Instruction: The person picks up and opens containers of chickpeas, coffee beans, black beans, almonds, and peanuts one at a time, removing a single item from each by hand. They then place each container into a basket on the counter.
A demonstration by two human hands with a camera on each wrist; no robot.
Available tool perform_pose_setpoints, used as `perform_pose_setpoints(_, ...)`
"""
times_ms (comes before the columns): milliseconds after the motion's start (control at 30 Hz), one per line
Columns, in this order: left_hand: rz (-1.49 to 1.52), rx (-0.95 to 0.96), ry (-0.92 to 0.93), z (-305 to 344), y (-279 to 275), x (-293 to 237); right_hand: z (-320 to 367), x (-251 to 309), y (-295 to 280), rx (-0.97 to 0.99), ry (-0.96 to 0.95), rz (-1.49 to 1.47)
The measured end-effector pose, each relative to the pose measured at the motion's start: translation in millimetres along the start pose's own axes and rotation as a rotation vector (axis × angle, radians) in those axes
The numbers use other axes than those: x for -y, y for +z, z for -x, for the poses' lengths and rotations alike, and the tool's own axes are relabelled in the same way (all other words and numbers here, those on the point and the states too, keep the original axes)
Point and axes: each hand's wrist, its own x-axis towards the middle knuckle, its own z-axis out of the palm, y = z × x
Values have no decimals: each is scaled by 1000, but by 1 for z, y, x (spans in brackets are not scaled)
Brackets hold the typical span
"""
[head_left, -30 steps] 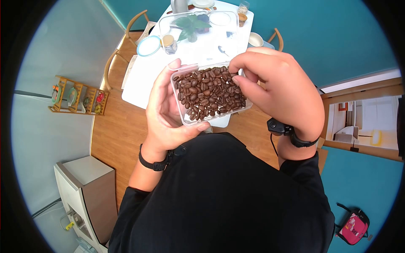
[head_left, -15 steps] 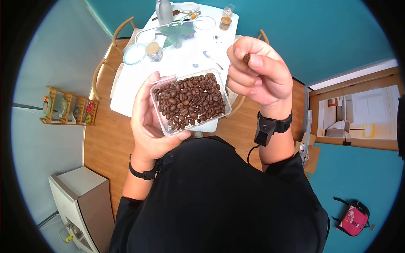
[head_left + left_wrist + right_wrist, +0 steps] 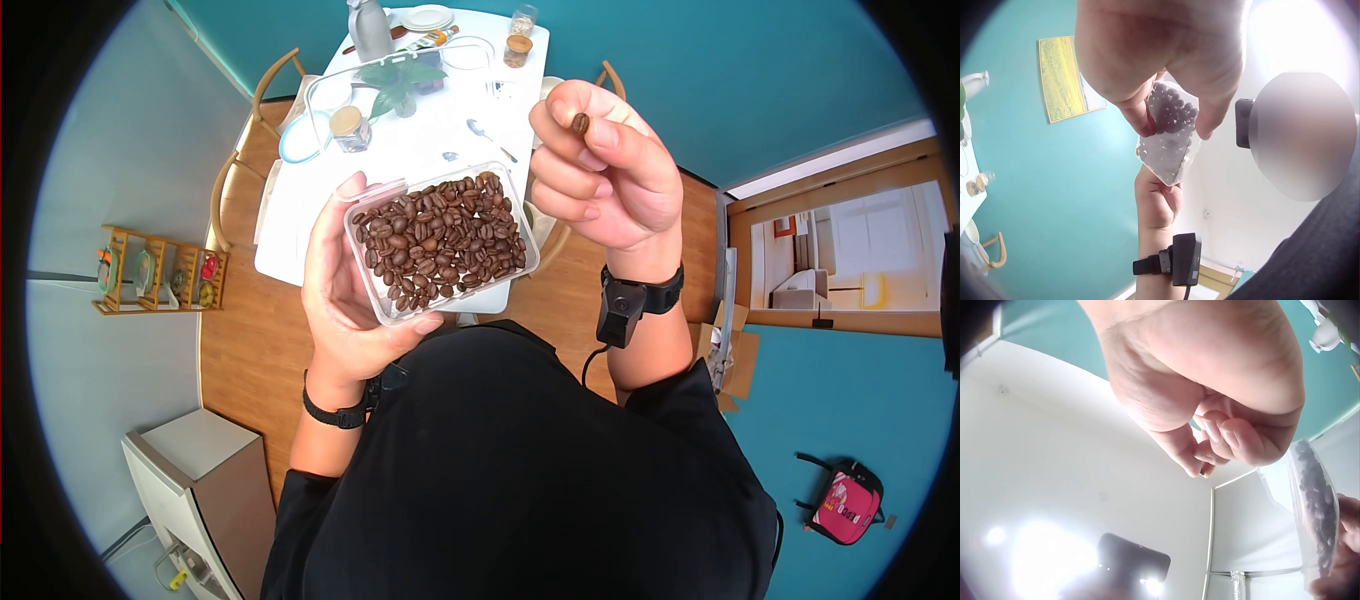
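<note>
My left hand [image 3: 335, 270] grips a clear plastic box [image 3: 389, 308] from its left side, thumb along the near edge. Roasted coffee beans [image 3: 440, 240] cover most of the box's floor. Its transparent lid [image 3: 400, 58] is flipped up on the far side. To the right of the box, my right hand [image 3: 625, 175] is raised and pinches a single coffee bean [image 3: 580, 123] between thumb and forefinger, the other fingers curled in. From below in the left wrist view, the beans show dark through the box bottom [image 3: 1169, 150].
Beyond the box stands a white table [image 3: 300, 225] with a plant [image 3: 402, 85], a wooden-lidded jar [image 3: 350, 128], a spoon [image 3: 490, 140], a grey jug [image 3: 370, 30] and more jars [image 3: 518, 50] at the far right. Wooden chairs [image 3: 222, 205] flank it. A shelf rack [image 3: 165, 270] is at left.
My right hand has come out of the box and up to the right with one coffee bean. The box and left hand have shifted left and slightly down in view.
</note>
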Motion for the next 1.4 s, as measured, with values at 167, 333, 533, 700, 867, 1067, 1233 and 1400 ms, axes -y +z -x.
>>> perform_pose_setpoints(167,11,-4,-7,-3,-1,1,1,0,0,-21,-11,2)
perform_pose_setpoints(333,54,34,-24,-5,-6,0,-2,0,3,-5,-19,148)
perform_pose_setpoints(533,65,15,30,-6,-6,1,-5,-1,4,-5,-15,178)
perform_pose_setpoints(700,64,7,49,-6,-7,3,-9,-5,7,-13,-20,170)
perform_pose_setpoints(867,56,-4,52,-8,-8,4,-8,-3,4,-27,-6,209)
perform_pose_setpoints(1067,67,-11,40,-9,-7,4,-8,0,33,-272,6,630)
perform_pose_setpoints(1233,66,-12,50,-9,-6,6,-8,-2,43,-337,-22,887)
perform_pose_setpoints(1400,54,-29,61,-9,-6,7,-7,-1,44,-371,-79,994)
